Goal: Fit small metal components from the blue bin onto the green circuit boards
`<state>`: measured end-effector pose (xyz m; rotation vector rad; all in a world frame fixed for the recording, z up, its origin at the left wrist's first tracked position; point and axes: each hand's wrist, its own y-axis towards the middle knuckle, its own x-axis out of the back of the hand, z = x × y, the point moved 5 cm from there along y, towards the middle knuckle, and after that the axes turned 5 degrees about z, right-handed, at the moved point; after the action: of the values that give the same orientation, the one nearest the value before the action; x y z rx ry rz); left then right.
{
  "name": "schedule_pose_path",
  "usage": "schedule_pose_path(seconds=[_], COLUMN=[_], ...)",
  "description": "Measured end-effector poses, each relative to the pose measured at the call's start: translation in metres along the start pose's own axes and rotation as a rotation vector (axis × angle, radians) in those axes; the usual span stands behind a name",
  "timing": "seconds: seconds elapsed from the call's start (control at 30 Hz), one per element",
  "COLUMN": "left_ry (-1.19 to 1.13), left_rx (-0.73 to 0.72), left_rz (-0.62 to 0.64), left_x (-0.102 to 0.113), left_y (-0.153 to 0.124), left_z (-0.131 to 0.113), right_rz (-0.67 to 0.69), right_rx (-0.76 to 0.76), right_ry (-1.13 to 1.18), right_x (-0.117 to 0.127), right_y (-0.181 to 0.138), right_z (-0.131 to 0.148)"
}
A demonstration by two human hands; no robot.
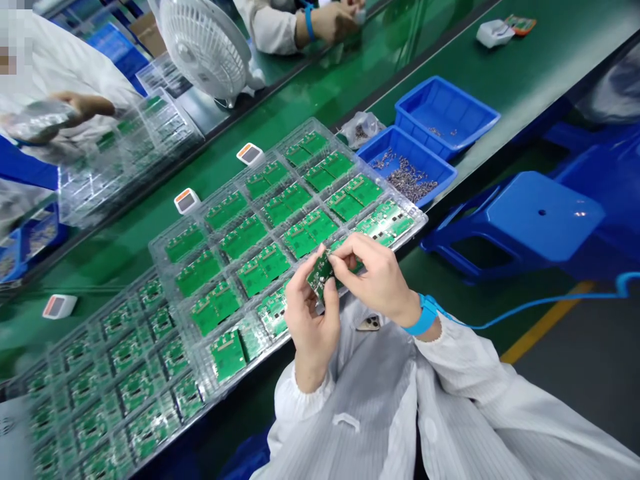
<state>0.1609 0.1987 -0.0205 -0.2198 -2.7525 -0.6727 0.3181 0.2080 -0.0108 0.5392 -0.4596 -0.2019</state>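
A small green circuit board (320, 275) is tilted up between my two hands, above the near edge of a clear plastic tray. Fingers and thumb of my left hand (311, 320) grip it from the left and below. My right hand (373, 273) pinches at its upper right edge; whatever small part sits between those fingertips is too small to make out. Under my hands the clear tray (253, 310) carries rows of green circuit boards (263, 268). One near pocket, beside a board (229, 355), is partly uncovered. A blue wrist strap (424, 316) circles my right wrist.
A blue bin (407, 167) of small metal parts and another blue bin (445, 117) stand beyond the tray. A second board tray (125, 360) lies left. White-and-orange devices (187, 201) ride the green belt. A fan (205, 50) and co-workers' hands are across; a blue stool (543, 213) stands right.
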Motion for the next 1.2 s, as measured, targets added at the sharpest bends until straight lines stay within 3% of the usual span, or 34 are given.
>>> schedule_pose_path(seconds=[0.2,0.3,0.4,0.47,0.57,0.67,0.8,0.9,1.07,1.2], left_ry=[-0.007,0.006,0.133,0.321,0.56,0.714,0.78,0.776,0.893,0.905], left_rx=[-0.042,-0.061,-0.096,-0.065,0.137,0.324,0.421,0.34,0.086,0.096], left_rz=[0.011,0.032,-0.001,-0.11,-0.288,-0.25,-0.019,0.093,0.114,0.099], left_x=[0.001,0.013,0.05,0.088,0.146,0.175,0.179,0.183,0.198,0.204], left_y=[-0.006,-0.006,-0.01,-0.018,-0.035,-0.05,-0.058,-0.06,-0.06,-0.059], left_z=[-0.001,0.003,0.004,0.003,0.006,0.015,0.033,0.039,0.034,0.035], right_rz=[0.014,0.048,0.121,0.138,0.124,0.114,0.111,0.097,0.061,0.05], right_rx=[0.035,0.105,0.189,0.204,0.18,0.176,0.198,0.2,0.203,0.19], right_ry=[-0.033,-0.035,-0.05,-0.063,-0.066,-0.074,-0.104,-0.136,-0.177,-0.179], right_x=[-0.002,-0.006,-0.013,-0.014,-0.013,-0.014,-0.014,-0.009,0.001,0.003], right_y=[-0.002,-0.003,-0.003,-0.003,-0.001,0.0,0.001,0.002,0.004,0.003], right_z=[0.005,0.008,0.011,0.011,0.008,0.007,0.01,0.011,0.01,0.01])
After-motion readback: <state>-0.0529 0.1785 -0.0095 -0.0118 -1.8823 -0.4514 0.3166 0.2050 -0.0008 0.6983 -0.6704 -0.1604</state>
